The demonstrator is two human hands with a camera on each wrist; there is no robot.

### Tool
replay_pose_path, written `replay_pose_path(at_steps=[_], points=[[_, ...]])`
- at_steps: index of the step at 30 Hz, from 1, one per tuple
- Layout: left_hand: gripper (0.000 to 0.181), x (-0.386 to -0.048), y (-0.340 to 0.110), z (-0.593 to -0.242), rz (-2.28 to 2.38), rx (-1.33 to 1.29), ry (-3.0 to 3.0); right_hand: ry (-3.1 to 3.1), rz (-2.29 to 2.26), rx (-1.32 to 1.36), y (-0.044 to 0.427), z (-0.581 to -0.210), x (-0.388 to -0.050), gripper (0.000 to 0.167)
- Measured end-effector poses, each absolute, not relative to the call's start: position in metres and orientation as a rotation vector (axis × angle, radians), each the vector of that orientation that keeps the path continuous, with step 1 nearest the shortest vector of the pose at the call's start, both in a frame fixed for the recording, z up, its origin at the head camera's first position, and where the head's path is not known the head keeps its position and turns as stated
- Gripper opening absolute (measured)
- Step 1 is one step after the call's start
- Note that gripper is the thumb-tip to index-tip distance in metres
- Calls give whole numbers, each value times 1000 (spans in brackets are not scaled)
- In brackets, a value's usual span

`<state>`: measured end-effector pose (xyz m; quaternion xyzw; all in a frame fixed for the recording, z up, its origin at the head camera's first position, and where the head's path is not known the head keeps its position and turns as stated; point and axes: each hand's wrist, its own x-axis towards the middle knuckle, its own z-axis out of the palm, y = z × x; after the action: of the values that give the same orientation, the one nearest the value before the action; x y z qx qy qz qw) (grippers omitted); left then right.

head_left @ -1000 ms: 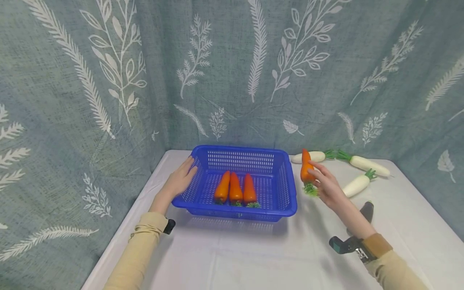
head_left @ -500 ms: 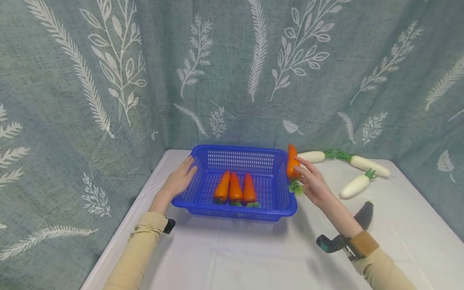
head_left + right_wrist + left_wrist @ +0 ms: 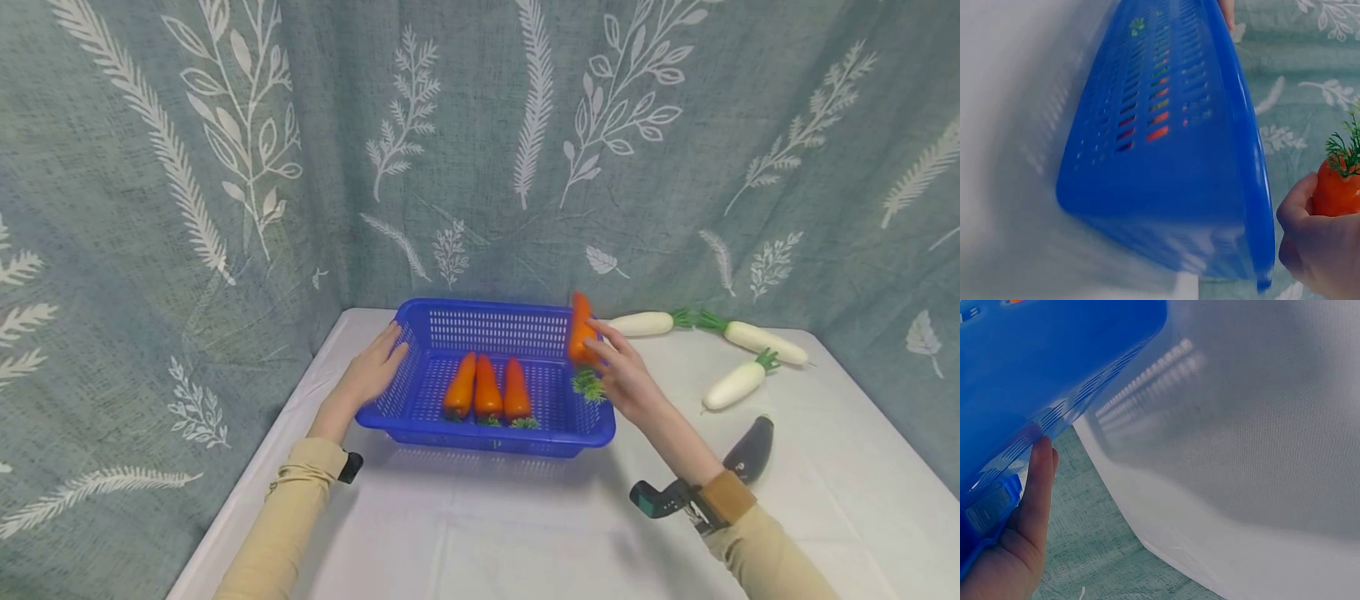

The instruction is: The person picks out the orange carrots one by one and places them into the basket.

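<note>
An orange carrot with green leafy tops is held in my right hand over the right end of a blue plastic basket. The right wrist view shows the thumb and fingers around the carrot near its leafy end, above the basket's rim. Three more carrots lie side by side in the basket, the middle carrot among them. At the basket's left end, my left hand rests against the side with its fingers straight. In the left wrist view, straight fingers touch the basket wall.
To the right on the white table lie three white radishes: one radish behind my right hand, another radish at the far right, and a nearer radish. A dark eggplant lies partly behind the right forearm. Patterned curtains surround the table.
My right hand has carried the carrot leftward from beside the basket to above its right end. The left hand and the basket have stayed in place.
</note>
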<state>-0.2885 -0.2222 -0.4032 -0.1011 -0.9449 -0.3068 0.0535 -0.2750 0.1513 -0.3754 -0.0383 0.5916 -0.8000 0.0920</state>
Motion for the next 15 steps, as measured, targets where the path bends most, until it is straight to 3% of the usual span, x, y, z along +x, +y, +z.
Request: replay_pose_path(at_steps=[15], points=[[55, -290, -223, -404, -918, -317, -2866, 1707, -2398, -104, 119, -380, -275, 49]])
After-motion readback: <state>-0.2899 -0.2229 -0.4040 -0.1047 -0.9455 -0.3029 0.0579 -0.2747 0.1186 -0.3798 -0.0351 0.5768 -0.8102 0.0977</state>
